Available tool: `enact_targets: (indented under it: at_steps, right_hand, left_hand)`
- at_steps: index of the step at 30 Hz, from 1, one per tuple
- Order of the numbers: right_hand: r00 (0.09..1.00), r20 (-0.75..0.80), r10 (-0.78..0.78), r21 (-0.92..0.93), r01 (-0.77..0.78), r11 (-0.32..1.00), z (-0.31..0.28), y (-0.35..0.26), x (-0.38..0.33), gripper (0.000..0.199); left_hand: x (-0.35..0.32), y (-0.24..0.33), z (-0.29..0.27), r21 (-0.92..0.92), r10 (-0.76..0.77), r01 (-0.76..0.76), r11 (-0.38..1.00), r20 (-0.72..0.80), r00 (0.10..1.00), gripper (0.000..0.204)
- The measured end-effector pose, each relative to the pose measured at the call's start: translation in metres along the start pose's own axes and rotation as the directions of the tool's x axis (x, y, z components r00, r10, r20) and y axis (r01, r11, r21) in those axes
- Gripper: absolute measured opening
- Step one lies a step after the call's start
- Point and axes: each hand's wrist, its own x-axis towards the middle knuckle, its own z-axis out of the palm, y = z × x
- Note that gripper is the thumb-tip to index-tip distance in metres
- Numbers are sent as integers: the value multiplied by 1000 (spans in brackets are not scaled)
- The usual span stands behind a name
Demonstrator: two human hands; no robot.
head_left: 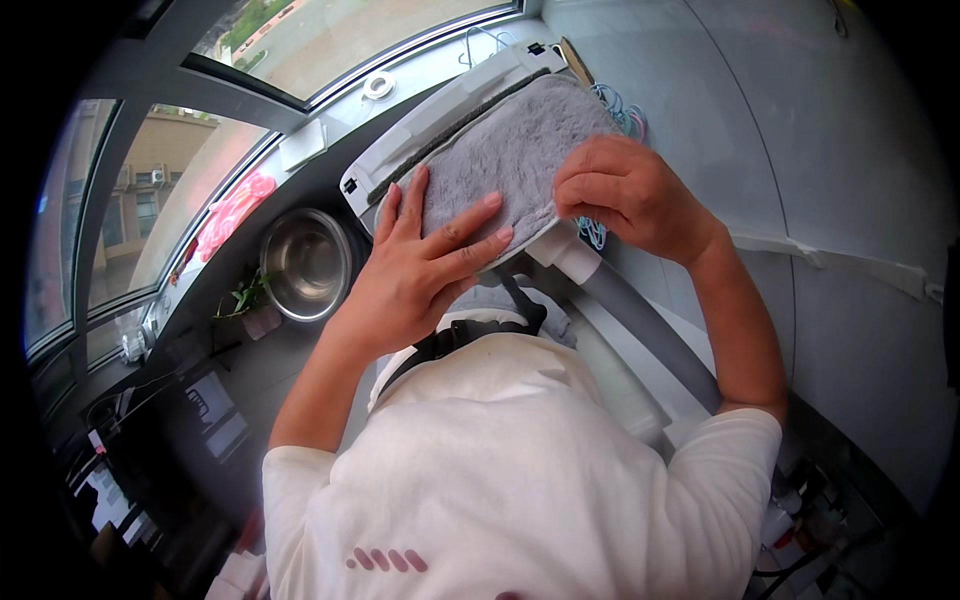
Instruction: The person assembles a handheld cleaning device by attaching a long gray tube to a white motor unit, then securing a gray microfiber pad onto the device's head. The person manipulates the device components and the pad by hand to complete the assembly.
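A white mop head (440, 125) lies at the far middle, faced with a grey plush pad (510, 145). The left hand (405, 275) rests spread on the pad's near left part; the right hand (630, 195) pinches its right edge. Left sits a steel basin (308, 262).

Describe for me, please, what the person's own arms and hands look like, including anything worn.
The left hand and right hand are bare, with no gloves or wristwatch visible. The forearms are uncovered up to loose, short off-white sleeves. The matching shirt bears a row of slanted dusky-red marks.
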Motion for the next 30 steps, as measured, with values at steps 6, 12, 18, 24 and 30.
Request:
enact_targets:
  at_steps: [6, 12, 18, 24, 30]
  right_hand:
    - [989, 61, -132, -229, 142, 963, -3, -4, -3, 12]
    - [998, 51, -33, -92, 37, 995, -5, 3, -21, 30]
    - [971, 215, 104, -349, -23, 937, 27, -40, 1, 76]
    - [925, 30, 378, -527, -306, 793, 7, 6, -27, 75]
    - [782, -4, 624, 121, -619, 776, 14, 6, -27, 69]
  left_hand:
    - [-2, 5, 5, 116, 43, -40, 993, -25, 999, 76]
    - [-5, 2, 17, 248, 83, -58, 967, -92, 992, 77]
    - [-6, -5, 31, 331, 147, -90, 939, -150, 978, 60]
    - [-14, -8, 38, 316, 214, -128, 940, -255, 943, 50]
    - [-15, -11, 39, 331, 255, -147, 932, -314, 914, 45]
